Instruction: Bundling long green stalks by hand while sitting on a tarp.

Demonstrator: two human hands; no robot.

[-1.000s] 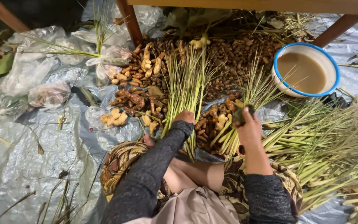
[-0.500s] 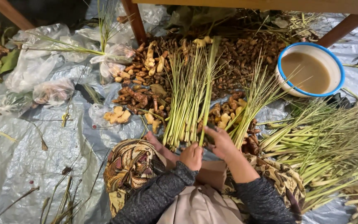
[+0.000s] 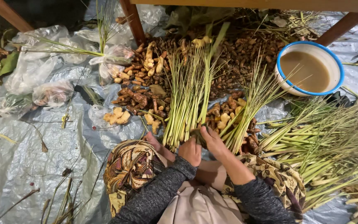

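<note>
- Both hands are gripping the base of one lemongrass bundle (image 3: pixel 187 99): left hand (image 3: pixel 190 150) is wrapping its fingers closed around the cut ends, right hand (image 3: pixel 213 140) is pinching something dark and thin against the same spot. Too small to tell whether it is a tie or a leaf strip.
- Bundle is lying on the ground sheet (image 3: pixel 30 161) just in front of the person's knees, stalks fanning away toward the table leg (image 3: pixel 132 20). Holding at the base is probably keeping the stalks gathered and aligned.
- Second bundle (image 3: pixel 251 103) is lying just right of the held one, touching it near the base, not in either hand.
- Root pile (image 3: pixel 146 83) is sitting beyond and left of the held bundle, partly under it.
- Bowl (image 3: pixel 309 68), white with a blue rim and holding brown liquid, is sitting well right of the held bundle, upright.
- Loose stalk heap (image 3: pixel 328 145) is lying right of the held bundle, within the right hand's reach.
- Plastic bags (image 3: pixel 50 79) are lying well left of it.
</note>
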